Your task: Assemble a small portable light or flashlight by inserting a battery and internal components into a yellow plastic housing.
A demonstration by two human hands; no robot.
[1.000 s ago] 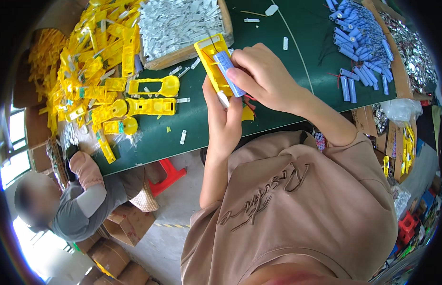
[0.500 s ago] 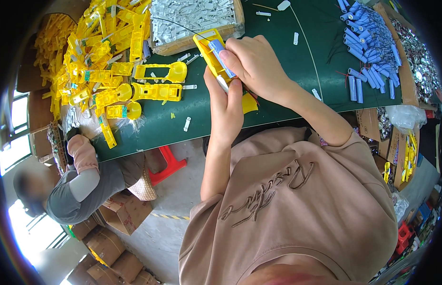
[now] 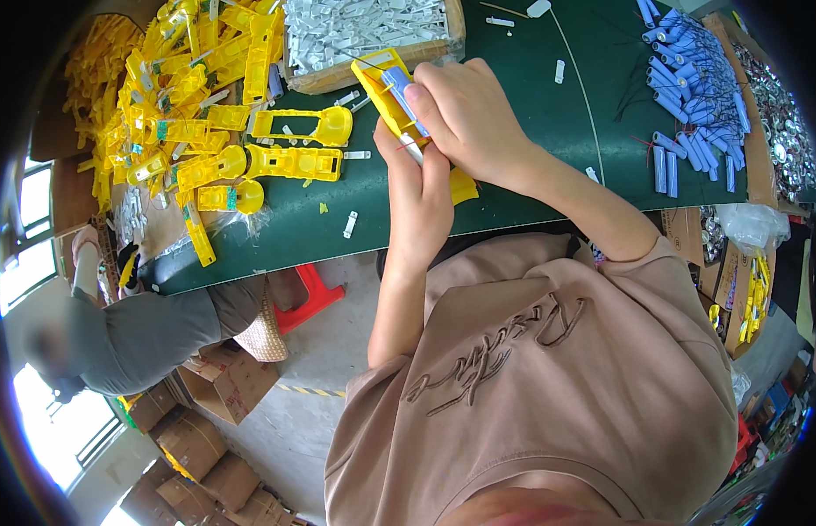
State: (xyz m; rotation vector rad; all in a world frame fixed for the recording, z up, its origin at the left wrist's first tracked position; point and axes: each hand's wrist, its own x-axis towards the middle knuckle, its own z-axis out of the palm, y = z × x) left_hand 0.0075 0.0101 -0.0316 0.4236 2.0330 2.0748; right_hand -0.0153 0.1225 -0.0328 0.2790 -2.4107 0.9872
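My left hand [image 3: 418,203] grips a long yellow plastic housing [image 3: 383,88] from below and holds it tilted above the green table [image 3: 548,131]. My right hand [image 3: 465,114] lies over the housing from the right, its fingertips pressing a small blue cylindrical cell [image 3: 397,86] into the housing's upper end. The lower part of the housing is hidden behind both hands; a yellow corner [image 3: 463,187] shows below them.
A heap of yellow housings [image 3: 188,96] covers the table's left part, two [image 3: 294,145] lying apart. A tray of silvery parts [image 3: 373,35] stands at the back. Blue cells [image 3: 688,88] lie at the right. A seated person [image 3: 136,329] is at the left, cardboard boxes [image 3: 206,438] on the floor.
Both hands with the housing and cell have stayed together; the view has shifted slightly, and my right fingers have pressed further over the blue cell.
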